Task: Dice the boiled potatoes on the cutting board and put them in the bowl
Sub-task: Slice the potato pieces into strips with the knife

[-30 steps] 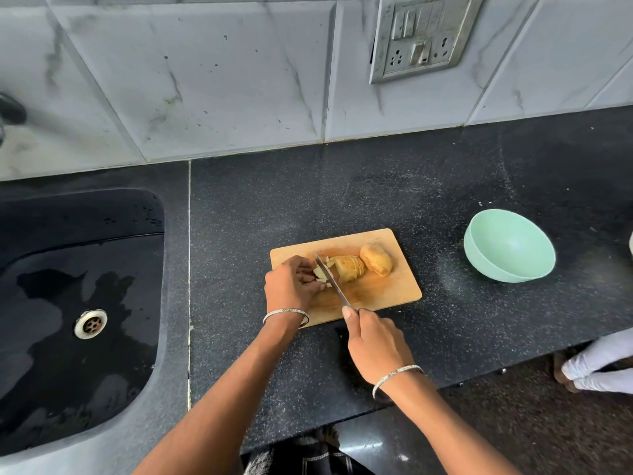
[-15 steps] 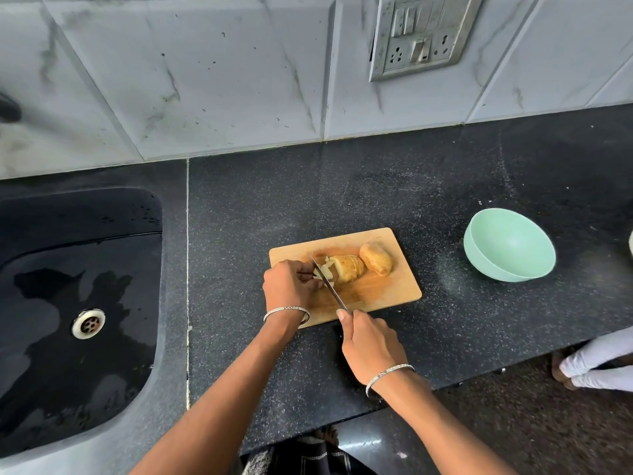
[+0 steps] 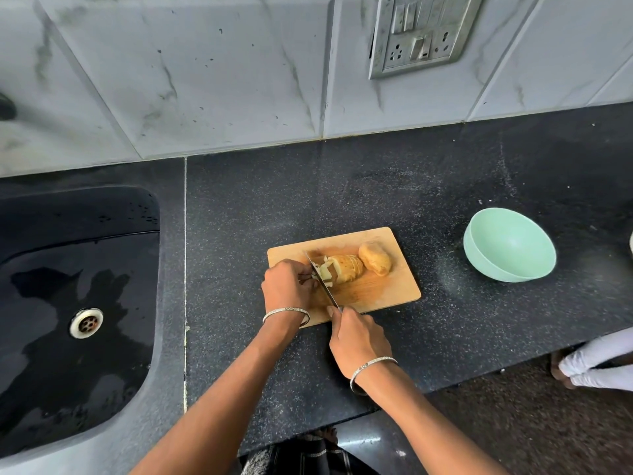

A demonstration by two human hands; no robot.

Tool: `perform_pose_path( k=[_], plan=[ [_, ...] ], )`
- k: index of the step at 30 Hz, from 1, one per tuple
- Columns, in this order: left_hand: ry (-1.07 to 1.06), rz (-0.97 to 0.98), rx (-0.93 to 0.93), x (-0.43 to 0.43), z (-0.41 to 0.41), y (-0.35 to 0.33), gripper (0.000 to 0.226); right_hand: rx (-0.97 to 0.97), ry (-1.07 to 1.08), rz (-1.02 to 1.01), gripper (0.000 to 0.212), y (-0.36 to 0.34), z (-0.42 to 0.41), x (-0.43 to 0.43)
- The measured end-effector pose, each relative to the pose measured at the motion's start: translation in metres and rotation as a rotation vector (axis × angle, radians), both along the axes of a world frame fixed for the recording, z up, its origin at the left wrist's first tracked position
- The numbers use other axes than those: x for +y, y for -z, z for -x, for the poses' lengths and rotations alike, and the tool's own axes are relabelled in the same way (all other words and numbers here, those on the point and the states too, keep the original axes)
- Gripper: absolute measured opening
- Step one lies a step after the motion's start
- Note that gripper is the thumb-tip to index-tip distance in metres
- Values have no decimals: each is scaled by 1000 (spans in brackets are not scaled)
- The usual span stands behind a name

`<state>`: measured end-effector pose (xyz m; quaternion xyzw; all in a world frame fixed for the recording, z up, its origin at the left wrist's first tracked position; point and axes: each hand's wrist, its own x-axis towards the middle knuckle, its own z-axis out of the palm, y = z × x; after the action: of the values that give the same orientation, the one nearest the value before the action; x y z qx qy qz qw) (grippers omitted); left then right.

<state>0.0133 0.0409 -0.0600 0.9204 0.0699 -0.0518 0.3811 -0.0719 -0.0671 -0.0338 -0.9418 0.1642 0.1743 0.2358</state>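
While the right grip (image 3: pixel 359 341) holds the knife (image 3: pixel 323 284) pointing to 11 o'clock, the sliced potato (image 3: pixel 346 267) lies crosswise, 9 to 3. Left grip (image 3: pixel 286 286) pinches its cut end.

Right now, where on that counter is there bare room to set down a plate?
Bare counter lies between the cutting board and the bowl, in the wide strip up to the tiled wall, and between board and sink. Crowded: the board's left end, where left hand, knife and sliced potato meet.
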Motion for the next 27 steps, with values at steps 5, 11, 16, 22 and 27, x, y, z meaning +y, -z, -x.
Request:
perform_pose_path(
  k=[5, 11, 16, 22, 27],
  plan=[
    [27, -109, -9, -3, 2, -4, 6, 60, 31, -51, 48, 2, -4, 4],
    [-2, -118, -33, -3, 1, -10, 16, 55, -4, -33, 48, 1, 5, 2],
    [17, -122, -48, -1, 1, -12, 7, 18, -23, 6, 49, 0, 22, -14],
    [86, -259, -103, 9, 0, -3, 12, -38, -36, -16, 53, -7, 20, -17],
    [109, -254, -149, 12, 1, -1, 13, -28, -47, -52, 53, -4, 19, -13]
  ],
)
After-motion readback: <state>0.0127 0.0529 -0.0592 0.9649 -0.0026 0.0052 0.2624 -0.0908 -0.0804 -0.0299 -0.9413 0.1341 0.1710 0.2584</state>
